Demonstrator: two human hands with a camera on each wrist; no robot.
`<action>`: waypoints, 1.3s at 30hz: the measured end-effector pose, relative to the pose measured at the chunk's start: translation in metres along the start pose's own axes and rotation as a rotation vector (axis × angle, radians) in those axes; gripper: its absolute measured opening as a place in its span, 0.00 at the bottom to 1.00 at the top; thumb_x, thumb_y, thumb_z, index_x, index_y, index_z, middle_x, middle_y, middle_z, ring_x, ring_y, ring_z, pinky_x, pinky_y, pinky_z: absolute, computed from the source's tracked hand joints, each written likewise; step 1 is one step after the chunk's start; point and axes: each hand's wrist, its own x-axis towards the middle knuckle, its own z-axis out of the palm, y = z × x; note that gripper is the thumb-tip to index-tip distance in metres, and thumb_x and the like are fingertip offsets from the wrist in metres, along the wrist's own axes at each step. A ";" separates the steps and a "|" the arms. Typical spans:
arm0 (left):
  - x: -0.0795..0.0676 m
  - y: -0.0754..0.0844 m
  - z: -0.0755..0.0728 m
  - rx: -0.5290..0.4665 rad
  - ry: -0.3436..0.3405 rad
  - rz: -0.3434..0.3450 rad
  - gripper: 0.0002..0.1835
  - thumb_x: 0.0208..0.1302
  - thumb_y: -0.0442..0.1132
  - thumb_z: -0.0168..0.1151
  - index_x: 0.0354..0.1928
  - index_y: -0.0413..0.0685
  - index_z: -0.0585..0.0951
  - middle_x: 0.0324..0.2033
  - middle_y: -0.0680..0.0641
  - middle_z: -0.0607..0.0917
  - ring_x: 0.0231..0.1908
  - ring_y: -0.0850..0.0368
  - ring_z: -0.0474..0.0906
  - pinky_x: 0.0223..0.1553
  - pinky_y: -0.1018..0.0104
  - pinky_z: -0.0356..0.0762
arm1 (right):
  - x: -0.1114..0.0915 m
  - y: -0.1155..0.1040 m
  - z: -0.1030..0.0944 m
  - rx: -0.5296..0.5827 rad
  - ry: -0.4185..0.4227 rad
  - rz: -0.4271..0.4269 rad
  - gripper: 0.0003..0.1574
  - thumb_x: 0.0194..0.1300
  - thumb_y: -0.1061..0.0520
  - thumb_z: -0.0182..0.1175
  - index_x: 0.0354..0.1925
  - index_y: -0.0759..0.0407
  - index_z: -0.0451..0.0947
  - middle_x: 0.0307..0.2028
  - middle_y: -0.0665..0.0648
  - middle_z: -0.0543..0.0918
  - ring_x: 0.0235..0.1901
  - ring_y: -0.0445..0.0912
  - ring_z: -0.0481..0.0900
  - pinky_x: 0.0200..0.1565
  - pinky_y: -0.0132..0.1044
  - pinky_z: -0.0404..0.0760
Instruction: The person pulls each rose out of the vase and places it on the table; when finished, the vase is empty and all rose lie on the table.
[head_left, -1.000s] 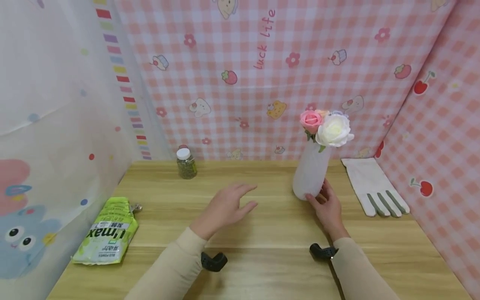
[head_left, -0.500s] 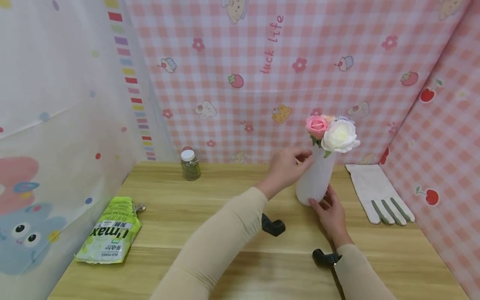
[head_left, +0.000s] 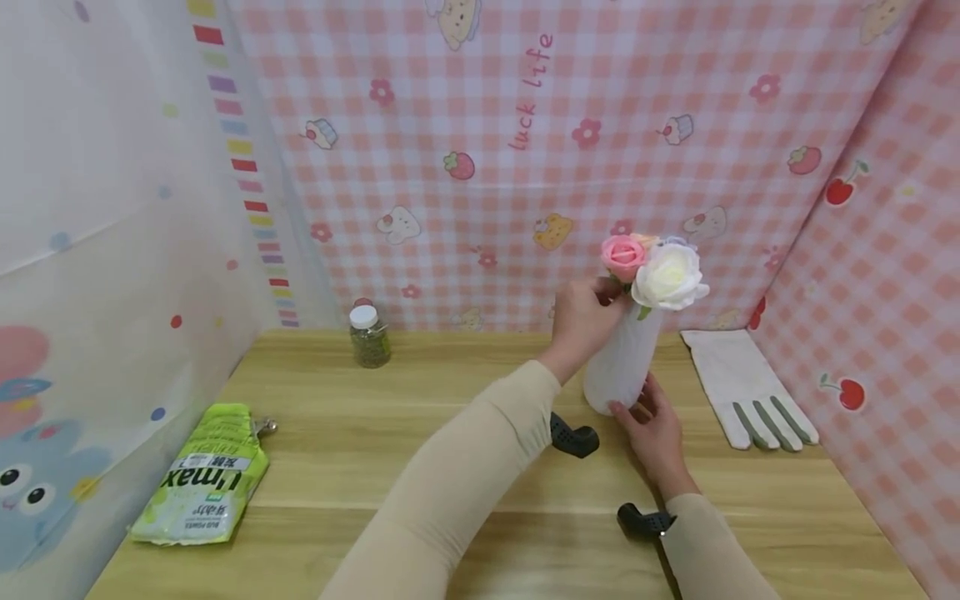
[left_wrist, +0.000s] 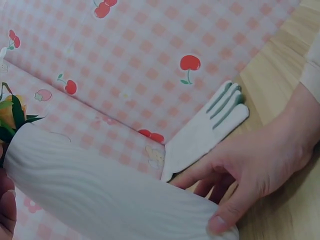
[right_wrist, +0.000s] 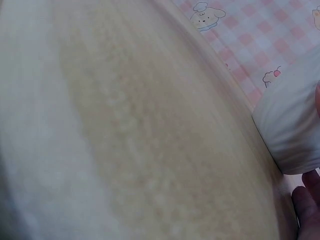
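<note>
A white ribbed vase stands slightly tilted toward the right on the table, with a pink rose and a white rose at its mouth. My left hand is at the vase's mouth and pinches the pink rose just under its bloom; its fingertips are partly hidden. At the vase's foot, my right hand grips it between thumb and fingers. In the left wrist view the right hand's thumb lies on the vase's lower side, and an orange-yellow flower shows at the mouth.
A white glove with grey-green stripes lies right of the vase. A small jar with a white lid stands at the back left. Nearer left lies a green pouch with a metal clip. Checked cloth hangs behind the table.
My left hand has moved right and up from over the middle of the table to the flowers at the vase's mouth. The right hand has kept its hold at the vase's foot.
</note>
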 end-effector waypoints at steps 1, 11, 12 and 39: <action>0.001 0.000 0.001 -0.005 0.007 -0.006 0.05 0.59 0.43 0.69 0.33 0.50 0.87 0.27 0.57 0.86 0.25 0.72 0.77 0.24 0.80 0.74 | 0.000 -0.002 0.000 -0.001 -0.004 0.003 0.48 0.61 0.59 0.66 0.73 0.54 0.54 0.64 0.62 0.69 0.59 0.55 0.71 0.57 0.50 0.73; 0.004 0.003 0.003 -0.056 0.032 0.007 0.05 0.61 0.39 0.68 0.34 0.46 0.87 0.29 0.52 0.88 0.26 0.72 0.79 0.26 0.81 0.75 | 0.004 0.022 0.001 -0.067 0.000 0.013 0.49 0.62 0.50 0.66 0.74 0.46 0.52 0.66 0.57 0.67 0.60 0.51 0.71 0.57 0.42 0.74; 0.004 0.003 0.003 -0.059 0.035 0.020 0.05 0.61 0.38 0.67 0.35 0.45 0.87 0.29 0.52 0.88 0.26 0.72 0.79 0.25 0.81 0.75 | 0.005 0.023 0.001 -0.068 0.000 0.012 0.49 0.61 0.50 0.66 0.74 0.46 0.52 0.66 0.57 0.67 0.60 0.51 0.71 0.57 0.41 0.74; 0.009 0.004 -0.006 -0.219 0.178 0.092 0.05 0.62 0.35 0.66 0.34 0.41 0.88 0.24 0.48 0.87 0.21 0.71 0.78 0.24 0.79 0.77 | 0.005 0.021 0.000 -0.066 -0.038 0.070 0.52 0.62 0.47 0.65 0.75 0.44 0.48 0.68 0.58 0.64 0.63 0.53 0.68 0.60 0.48 0.70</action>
